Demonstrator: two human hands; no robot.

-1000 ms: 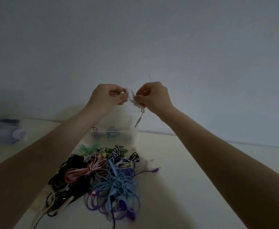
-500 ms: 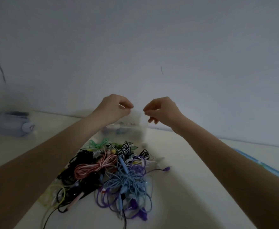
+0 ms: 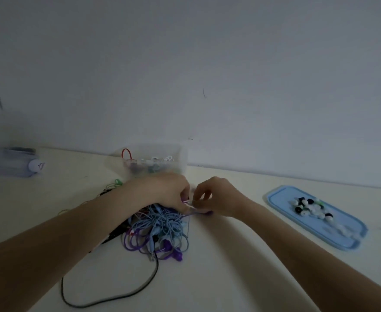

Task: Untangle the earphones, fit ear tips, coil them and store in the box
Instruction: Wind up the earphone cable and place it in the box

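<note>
At tangle's (image 3: 158, 224) 1 o'clock edge: left hand (image 3: 164, 192) and right hand (image 3: 216, 199) pinching one purple cord (image 3: 198, 213), trailing toward 7 o'clock into tangle.

Grey pouch (image 3: 9, 162) far left, blurred.

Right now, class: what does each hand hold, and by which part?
Both the left hand and the right hand pinch thin cords at the top right edge of the tangled earphone pile. Which cord, and which part, cannot be told.
</note>
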